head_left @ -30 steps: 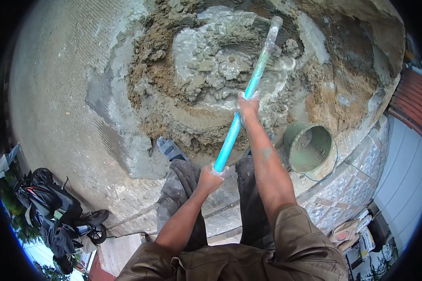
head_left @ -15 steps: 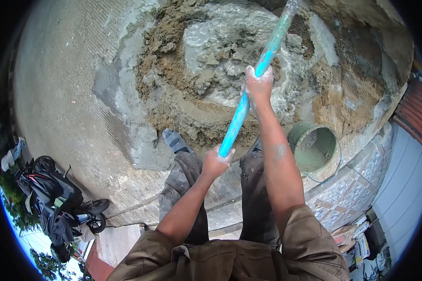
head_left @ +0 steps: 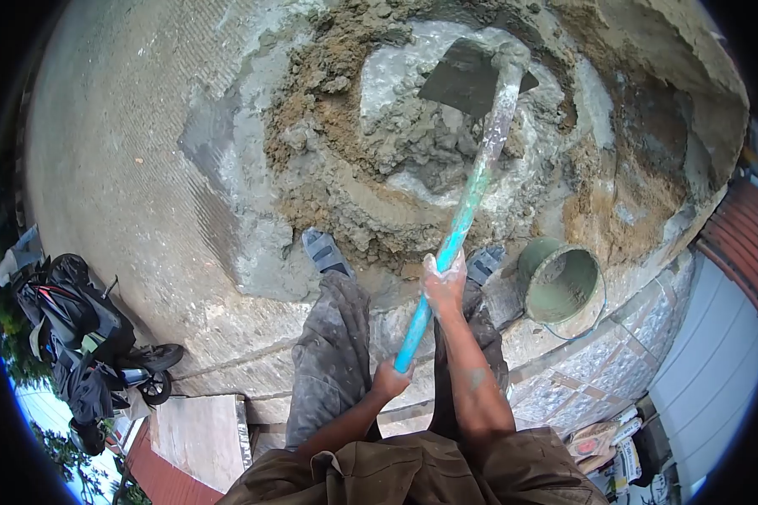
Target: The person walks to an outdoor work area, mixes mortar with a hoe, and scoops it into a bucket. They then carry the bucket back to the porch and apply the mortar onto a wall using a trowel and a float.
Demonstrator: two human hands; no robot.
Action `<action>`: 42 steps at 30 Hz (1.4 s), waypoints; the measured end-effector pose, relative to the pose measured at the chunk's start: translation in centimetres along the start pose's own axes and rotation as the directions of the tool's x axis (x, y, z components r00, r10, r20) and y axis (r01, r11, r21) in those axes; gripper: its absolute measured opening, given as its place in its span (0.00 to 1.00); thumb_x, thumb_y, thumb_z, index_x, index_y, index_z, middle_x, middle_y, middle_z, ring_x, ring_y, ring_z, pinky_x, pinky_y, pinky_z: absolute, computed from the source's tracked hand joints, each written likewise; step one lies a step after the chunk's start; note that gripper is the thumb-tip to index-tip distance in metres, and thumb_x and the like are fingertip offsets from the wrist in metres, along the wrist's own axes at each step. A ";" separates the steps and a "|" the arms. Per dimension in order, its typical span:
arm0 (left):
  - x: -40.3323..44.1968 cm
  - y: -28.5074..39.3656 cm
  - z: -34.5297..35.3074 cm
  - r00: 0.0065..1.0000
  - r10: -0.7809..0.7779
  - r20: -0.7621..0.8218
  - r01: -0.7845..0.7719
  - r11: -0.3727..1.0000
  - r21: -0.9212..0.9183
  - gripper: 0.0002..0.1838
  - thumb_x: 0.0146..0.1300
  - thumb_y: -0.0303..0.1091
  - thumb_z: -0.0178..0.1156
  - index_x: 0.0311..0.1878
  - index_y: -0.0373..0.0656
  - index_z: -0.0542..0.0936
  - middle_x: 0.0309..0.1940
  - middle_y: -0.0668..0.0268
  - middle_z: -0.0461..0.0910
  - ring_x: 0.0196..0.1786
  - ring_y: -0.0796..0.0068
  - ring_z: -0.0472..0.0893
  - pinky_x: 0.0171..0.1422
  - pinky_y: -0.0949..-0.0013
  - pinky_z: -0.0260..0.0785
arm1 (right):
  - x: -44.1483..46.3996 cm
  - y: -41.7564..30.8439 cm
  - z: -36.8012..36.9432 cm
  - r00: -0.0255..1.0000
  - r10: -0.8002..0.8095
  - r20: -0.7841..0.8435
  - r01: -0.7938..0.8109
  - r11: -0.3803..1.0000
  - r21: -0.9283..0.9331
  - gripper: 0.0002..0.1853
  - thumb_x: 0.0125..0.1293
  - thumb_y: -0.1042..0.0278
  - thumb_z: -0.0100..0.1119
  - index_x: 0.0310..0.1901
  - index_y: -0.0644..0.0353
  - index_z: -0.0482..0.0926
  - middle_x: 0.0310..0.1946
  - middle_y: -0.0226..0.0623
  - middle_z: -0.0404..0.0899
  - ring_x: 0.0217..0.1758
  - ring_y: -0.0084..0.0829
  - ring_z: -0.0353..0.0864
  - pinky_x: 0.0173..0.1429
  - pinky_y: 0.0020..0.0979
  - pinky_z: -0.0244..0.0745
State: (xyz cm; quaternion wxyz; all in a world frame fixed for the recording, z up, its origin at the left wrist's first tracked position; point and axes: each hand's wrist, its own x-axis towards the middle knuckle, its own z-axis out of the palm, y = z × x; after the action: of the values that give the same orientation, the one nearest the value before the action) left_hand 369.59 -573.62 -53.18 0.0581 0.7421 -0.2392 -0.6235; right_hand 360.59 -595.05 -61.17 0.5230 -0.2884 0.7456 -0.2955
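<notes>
My left hand (head_left: 389,379) is wrapped round the lower end of a hoe's turquoise handle (head_left: 461,223). Farther up the same handle my right hand (head_left: 444,282) grips it, its fingers whitened with cement. The hoe's dark, mortar-smeared blade (head_left: 463,80) is at the far end, over the wet grey mix. That mortar (head_left: 434,156) lies in a ring of brown sand (head_left: 328,88) in front of my feet. Whether the blade touches the mortar I cannot tell.
A greenish bucket (head_left: 585,278) with a wire handle stands right of my right foot. My sandalled feet (head_left: 322,250) are at the sand's near edge. A motorcycle (head_left: 101,328) is parked at left. Bags (head_left: 619,454) lie at lower right, beside the patterned step (head_left: 598,362).
Both hands have drawn the hoe back towards my body. Its blade, out of view before, now shows above the mortar.
</notes>
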 end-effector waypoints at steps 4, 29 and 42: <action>9.4 10.6 -3.0 0.985 0.148 -0.085 -0.151 0.988 -0.024 0.15 0.57 0.42 0.66 0.30 0.39 0.77 0.20 0.54 0.77 0.24 0.61 0.79 0.33 0.61 0.69 | 8.1 -14.8 2.7 0.995 -0.088 0.043 0.078 0.979 0.190 0.16 0.62 0.68 0.61 0.47 0.57 0.66 0.22 0.27 0.68 0.18 0.19 0.69 0.20 0.24 0.65; 1.4 -1.8 -2.2 0.995 0.089 0.047 -0.086 0.994 -0.062 0.13 0.57 0.38 0.66 0.29 0.39 0.76 0.19 0.62 0.74 0.23 0.74 0.73 0.33 0.66 0.68 | 0.2 0.8 3.8 0.985 0.160 0.064 -0.161 0.987 0.017 0.18 0.60 0.70 0.61 0.49 0.59 0.66 0.24 0.29 0.69 0.17 0.23 0.69 0.19 0.29 0.67; 11.5 18.8 -4.3 0.995 0.079 -0.068 -0.094 0.964 -0.248 0.22 0.60 0.46 0.65 0.23 0.38 0.71 0.15 0.68 0.68 0.21 0.78 0.63 0.26 0.66 0.61 | 21.0 -13.3 13.5 0.947 0.142 0.286 0.036 0.843 -0.537 0.23 0.53 0.60 0.66 0.43 0.67 0.71 0.32 0.48 0.82 0.35 0.43 0.84 0.38 0.40 0.79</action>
State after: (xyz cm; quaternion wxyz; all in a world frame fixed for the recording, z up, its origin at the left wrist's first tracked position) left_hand 369.61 -595.96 -55.30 0.1855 0.7353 -0.1888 -0.6239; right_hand 368.99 -621.17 -67.82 0.5420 -0.4450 0.7128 -0.0110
